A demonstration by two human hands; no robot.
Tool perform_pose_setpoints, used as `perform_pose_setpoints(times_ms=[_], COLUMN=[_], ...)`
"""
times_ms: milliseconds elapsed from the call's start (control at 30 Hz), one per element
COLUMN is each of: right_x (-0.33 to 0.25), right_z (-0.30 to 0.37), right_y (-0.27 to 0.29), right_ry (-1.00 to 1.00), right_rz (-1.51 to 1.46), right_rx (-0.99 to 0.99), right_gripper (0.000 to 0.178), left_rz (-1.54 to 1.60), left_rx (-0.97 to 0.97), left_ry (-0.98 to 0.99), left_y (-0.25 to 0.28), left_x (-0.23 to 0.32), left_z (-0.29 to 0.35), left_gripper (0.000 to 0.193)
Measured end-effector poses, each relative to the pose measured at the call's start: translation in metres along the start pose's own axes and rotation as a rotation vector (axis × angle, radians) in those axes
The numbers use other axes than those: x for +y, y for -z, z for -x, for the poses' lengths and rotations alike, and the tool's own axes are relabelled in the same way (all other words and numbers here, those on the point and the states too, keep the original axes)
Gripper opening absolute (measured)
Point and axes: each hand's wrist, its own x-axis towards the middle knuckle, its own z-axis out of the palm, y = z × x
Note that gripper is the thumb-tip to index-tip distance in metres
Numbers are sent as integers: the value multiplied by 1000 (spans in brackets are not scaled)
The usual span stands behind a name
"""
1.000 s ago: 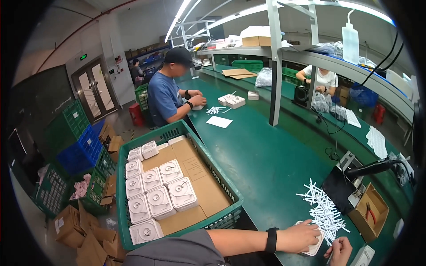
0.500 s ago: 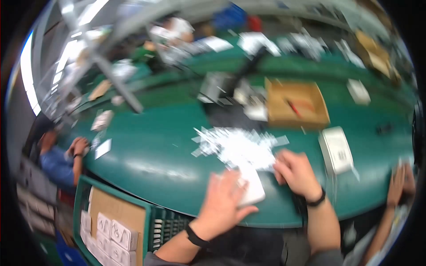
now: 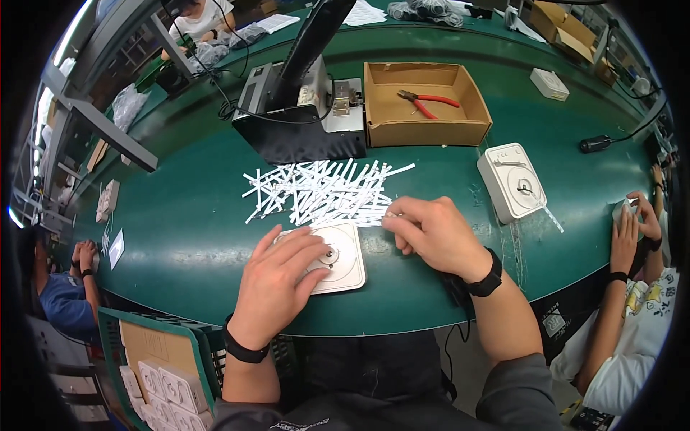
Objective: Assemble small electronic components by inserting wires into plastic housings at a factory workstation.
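Blue cloth clothes a seated co-worker (image 3: 68, 296) at the far left, whose hands are close together by the edge of the green tabletop (image 3: 187, 215), with a white card (image 3: 116, 249) lying near them. Next, below the table edge, a green crate (image 3: 147, 322) holds a cardboard sheet (image 3: 159, 342) and several white units (image 3: 172, 386). The person's left hand (image 3: 277, 287) lies over a square white housing (image 3: 346, 262) on the table, fingers a little spread, thumb apart, resting on its top rather than closed around it. Behind that housing a heap of white strips (image 3: 323, 190) spreads before a black machine (image 3: 302, 136). Then comes an open cardboard box (image 3: 431, 135) with red-handled pliers (image 3: 440, 99) inside. Nearer, the right hand (image 3: 388, 221) has thumb and forefinger drawn together at the heap's right edge; whether a strip is between them I cannot tell. Farther right stands a second white housing (image 3: 514, 183), a clear strip trailing from it, and at the far right another co-worker's hands (image 3: 625, 244) hold something pale, mostly hidden.
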Motion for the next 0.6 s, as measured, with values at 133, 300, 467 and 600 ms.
perform_pose_setpoints(times_ms=[133,300,467,600], right_x=[4,3,1,-3], right_z=[-3,-6,-6,-3], right_y=[2,3,4,1], right_ry=[29,35,20,-3], right_rz=[21,32,73,63], right_rx=[12,-10,-30,-85], right_gripper=[16,16,17,17], left_rz=[2,-15,30,44], left_rx=[45,129,204,219], left_ry=[-82,-139,-76,-48], left_y=[-4,-13,-26,-27], left_x=[-4,-3,-1,0], left_z=[-5,-9,-5,-2], left_gripper=[22,15,14,15])
